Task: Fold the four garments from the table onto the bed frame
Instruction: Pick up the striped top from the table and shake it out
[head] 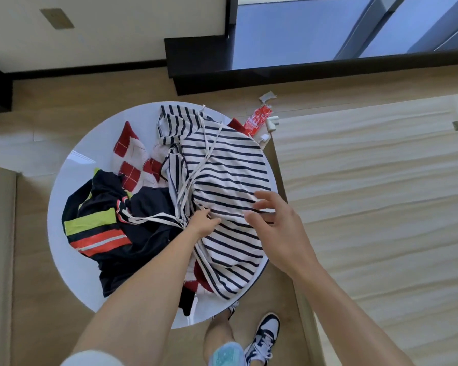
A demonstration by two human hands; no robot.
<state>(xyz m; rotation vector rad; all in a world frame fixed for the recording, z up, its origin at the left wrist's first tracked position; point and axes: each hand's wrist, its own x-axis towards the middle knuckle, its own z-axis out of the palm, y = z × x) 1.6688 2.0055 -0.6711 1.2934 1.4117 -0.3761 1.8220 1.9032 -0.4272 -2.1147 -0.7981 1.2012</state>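
Pinching striped garment [222,165] at gathered middle, left hand [204,223] holds fabric beside white drawstrings [154,220]. Right hand [273,220] released, fingers spread over same garment, contact unclear. Judgement: take second hold at far edge, lift straight up so drawstrings clear dark sportswear [109,262] and red checked knit [132,159]. Both forearms reach forward and down. Garment tops pile on round white counter [90,154]; bed frame [368,194] just beside, right.

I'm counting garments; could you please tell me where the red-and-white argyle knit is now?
In the head view, the red-and-white argyle knit lies on the round white table toward its far left, partly under the navy-striped white garment.
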